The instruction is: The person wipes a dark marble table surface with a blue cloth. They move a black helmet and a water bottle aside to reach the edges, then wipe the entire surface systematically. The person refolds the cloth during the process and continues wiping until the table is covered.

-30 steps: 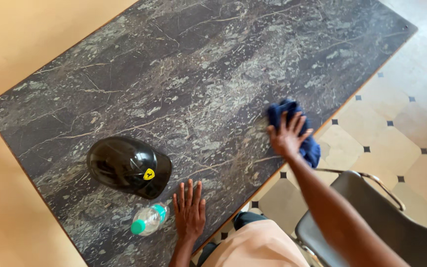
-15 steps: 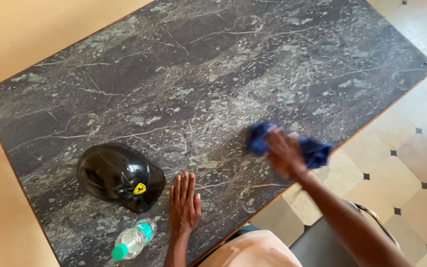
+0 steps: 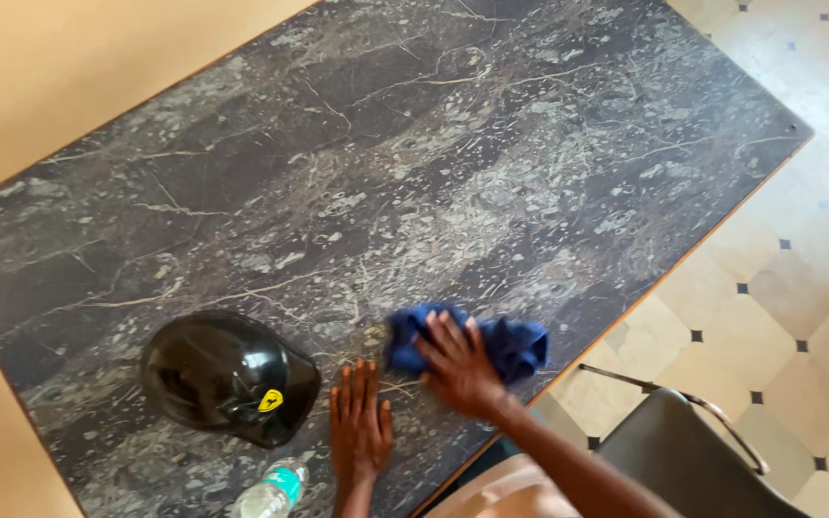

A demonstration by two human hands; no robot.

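A dark marble-patterned table (image 3: 453, 153) fills most of the view. My right hand (image 3: 456, 364) presses flat on a crumpled blue cloth (image 3: 510, 343) near the table's front edge. My left hand (image 3: 359, 427) lies flat on the tabletop with fingers together, just left of the cloth and holding nothing. A shiny black cap (image 3: 227, 376) with a small yellow badge sits left of my left hand. A clear plastic bottle (image 3: 271, 494) with a green label lies on its side at the bottom edge, partly cut off.
A grey chair (image 3: 693, 460) with a metal frame stands at the lower right beside the table. Beige floor tiles (image 3: 798, 259) with small dark squares lie to the right. A tan wall (image 3: 69, 67) runs along the table's far side.
My right hand has swept the blue cloth leftward along the front edge, from the right side to just beside my left hand. The left hand has stayed flat on the table.
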